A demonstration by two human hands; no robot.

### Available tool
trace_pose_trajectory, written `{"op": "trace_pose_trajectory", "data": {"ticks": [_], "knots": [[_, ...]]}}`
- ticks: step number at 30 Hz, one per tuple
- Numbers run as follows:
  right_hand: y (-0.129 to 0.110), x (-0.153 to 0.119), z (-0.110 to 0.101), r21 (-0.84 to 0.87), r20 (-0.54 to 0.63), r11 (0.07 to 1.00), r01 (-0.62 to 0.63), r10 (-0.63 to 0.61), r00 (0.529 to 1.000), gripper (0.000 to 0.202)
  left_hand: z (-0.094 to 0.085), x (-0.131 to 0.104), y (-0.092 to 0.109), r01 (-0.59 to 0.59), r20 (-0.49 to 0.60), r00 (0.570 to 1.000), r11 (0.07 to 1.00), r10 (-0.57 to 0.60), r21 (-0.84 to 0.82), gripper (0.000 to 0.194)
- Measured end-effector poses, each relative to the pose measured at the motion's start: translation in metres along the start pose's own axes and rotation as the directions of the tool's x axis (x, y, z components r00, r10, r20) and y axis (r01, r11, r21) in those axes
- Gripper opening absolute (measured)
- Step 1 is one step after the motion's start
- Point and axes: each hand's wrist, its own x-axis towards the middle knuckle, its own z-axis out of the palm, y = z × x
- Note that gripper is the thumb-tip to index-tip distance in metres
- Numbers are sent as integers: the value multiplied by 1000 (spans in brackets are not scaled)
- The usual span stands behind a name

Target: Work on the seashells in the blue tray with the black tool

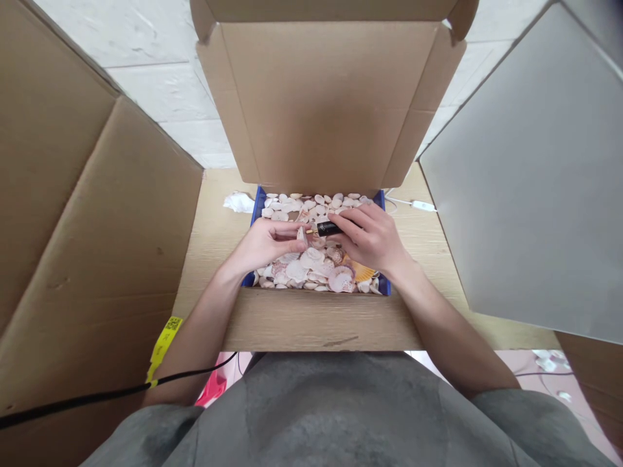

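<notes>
Over an open box (256, 202) full of pale seashells (311, 259), my left hand (272, 243) pinches one small whitish shell (302, 236) between thumb and fingers. My right hand (372, 237) is closed around a small black tool (329, 228) with a thin brass-coloured tip. That tip points left and is at the held shell; whether it touches cannot be made out. An orange fan-shaped shell (360, 269) lies below my right hand.
The box's raised cardboard lid (326, 104) stands behind. A large cardboard panel (97, 214) is at left, a grey panel (535, 181) at right. White crumpled material (239, 202) and a white cable switch (423, 205) lie on the wooden table (316, 318). A black cable (97, 395) crosses lower left.
</notes>
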Motion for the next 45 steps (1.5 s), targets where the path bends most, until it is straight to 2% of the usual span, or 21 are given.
{"op": "trace_pose_trajectory", "data": {"ticks": [7,16,26,34,41,45], "knots": [[-4,2,1,58,131,998,-38,30,991,31,0,2,-2,-1,-36,999,996,5,91,52],[-5,2,0,35,152,998,-57,51,987,33,5,1,2,-8,-75,997,995,16,97,54],[-3,3,-1,65,102,995,-79,72,992,33,3,0,3,-56,-51,997,997,59,52,55],[-4,5,-1,63,90,993,-97,91,992,32,4,0,1,-96,-72,993,995,97,15,48],[-3,3,1,11,-27,983,-186,186,982,33,2,2,6,-161,-226,962,987,154,-12,45],[-2,2,1,5,-53,982,-187,187,981,32,1,3,4,-184,-273,950,979,155,-86,45]]}}
